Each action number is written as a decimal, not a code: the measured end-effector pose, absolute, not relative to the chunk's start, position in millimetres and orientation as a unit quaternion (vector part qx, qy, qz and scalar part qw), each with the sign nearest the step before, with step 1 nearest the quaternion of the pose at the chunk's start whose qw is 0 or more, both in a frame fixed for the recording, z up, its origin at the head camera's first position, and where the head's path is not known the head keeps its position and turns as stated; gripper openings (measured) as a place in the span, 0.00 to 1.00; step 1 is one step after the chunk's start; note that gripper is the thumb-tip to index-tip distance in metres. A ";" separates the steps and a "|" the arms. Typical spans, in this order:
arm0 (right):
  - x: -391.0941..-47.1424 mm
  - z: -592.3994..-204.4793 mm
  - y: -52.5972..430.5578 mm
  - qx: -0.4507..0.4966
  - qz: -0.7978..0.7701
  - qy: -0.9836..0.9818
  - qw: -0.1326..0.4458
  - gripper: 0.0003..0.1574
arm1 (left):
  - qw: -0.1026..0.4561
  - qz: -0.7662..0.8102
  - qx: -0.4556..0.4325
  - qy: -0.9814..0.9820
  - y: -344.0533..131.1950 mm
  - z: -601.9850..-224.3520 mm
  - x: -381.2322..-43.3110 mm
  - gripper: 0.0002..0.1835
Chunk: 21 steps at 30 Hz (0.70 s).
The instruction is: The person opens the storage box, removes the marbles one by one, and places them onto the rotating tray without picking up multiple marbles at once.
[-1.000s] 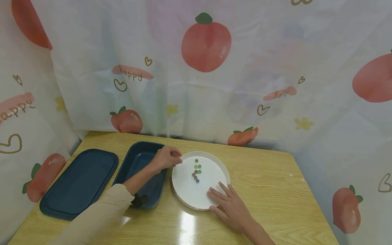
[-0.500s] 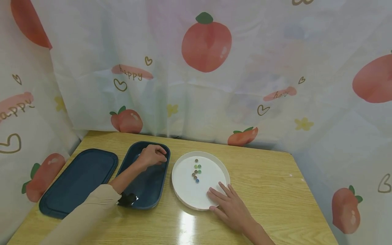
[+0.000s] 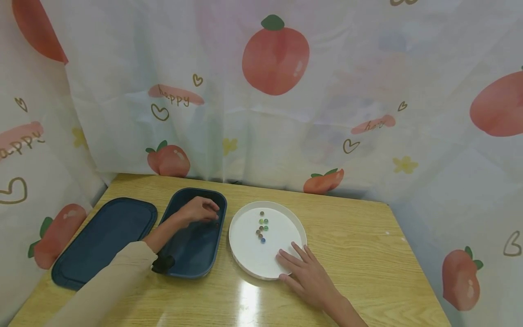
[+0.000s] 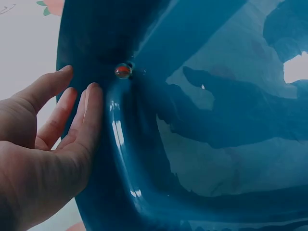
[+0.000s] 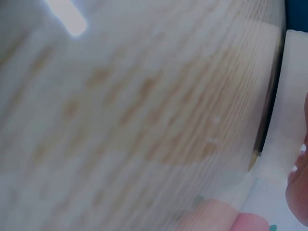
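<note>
My left hand (image 3: pixel 198 210) is over the dark blue rectangular tray (image 3: pixel 192 256), toward its right wall, with nothing between its fingers. In the left wrist view the fingers of the left hand (image 4: pixel 53 139) are loosely extended beside a clear marble (image 4: pixel 123 71) with a red core, which lies in the tray's corner, apart from the fingertips. My right hand (image 3: pixel 306 274) rests, fingers spread, on the near right rim of the round white tray (image 3: pixel 259 265). On that tray sit several marbles, among them a blue marble (image 3: pixel 263 240) and a yellow-green marble (image 3: pixel 261 221).
A flat dark blue lid (image 3: pixel 106 240) lies left of the rectangular tray. Everything stands on a glossy wood-grain table (image 3: pixel 351 236). Behind and at both sides hangs a white curtain (image 3: pixel 286 141) printed with peaches.
My left hand has moved left from beside the white tray's rim to over the blue tray, its fingers loosening. The right hand and the marbles on the white tray stay put.
</note>
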State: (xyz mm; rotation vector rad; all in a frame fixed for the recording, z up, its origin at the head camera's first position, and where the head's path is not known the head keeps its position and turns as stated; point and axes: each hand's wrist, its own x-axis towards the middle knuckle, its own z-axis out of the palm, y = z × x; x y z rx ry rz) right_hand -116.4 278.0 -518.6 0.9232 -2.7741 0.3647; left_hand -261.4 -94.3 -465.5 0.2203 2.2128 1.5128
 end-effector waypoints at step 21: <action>-116.4 -519.2 276.8 0.308 0.113 -0.940 0.093 0.31 | 0.254 0.501 0.095 0.822 -90.5 -485.9 -267.8 0.11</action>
